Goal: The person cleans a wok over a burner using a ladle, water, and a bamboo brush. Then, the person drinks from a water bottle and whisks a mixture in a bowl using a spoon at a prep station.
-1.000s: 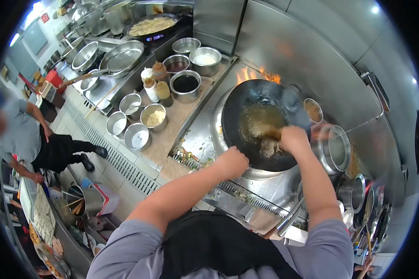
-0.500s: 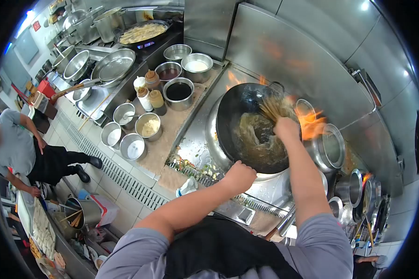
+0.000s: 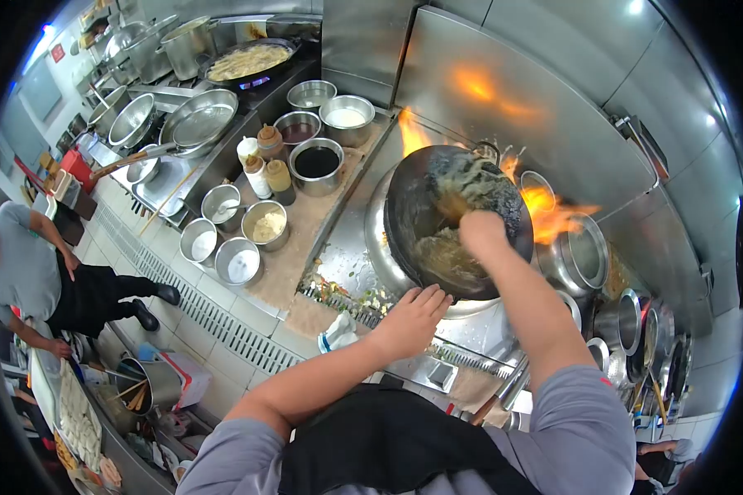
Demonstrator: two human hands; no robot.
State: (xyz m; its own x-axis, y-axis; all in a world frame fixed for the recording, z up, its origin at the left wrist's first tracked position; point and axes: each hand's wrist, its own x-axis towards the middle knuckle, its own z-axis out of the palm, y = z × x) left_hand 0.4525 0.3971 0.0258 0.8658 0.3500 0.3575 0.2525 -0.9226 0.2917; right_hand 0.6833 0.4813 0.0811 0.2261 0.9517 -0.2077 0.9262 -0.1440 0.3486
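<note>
A black wok [image 3: 400, 190] sits tilted on the burner, with murky water swirling and splashing inside. My left hand [image 3: 414, 320] is at its near rim, fingers curled over the edge. Inside the wok, my right hand [image 3: 482, 235] is closed around a bamboo wok brush [image 3: 451, 206]. The brush is smeared by motion and partly hidden by the hand and the water.
Flames [image 3: 553, 219] rise behind and right of the wok. Steel pots [image 3: 582, 256] stand at right. Seasoning bowls [image 3: 318, 165] and squeeze bottles [image 3: 278, 180] are at left. A rag [image 3: 338, 332] lies near my left forearm. A co-worker [image 3: 25, 264] stands at far left.
My right hand has shifted left with the brush, and the water now surges up the far side of the wok. My left hand's fingers have extended at the rim. Flames at the back left are taller.
</note>
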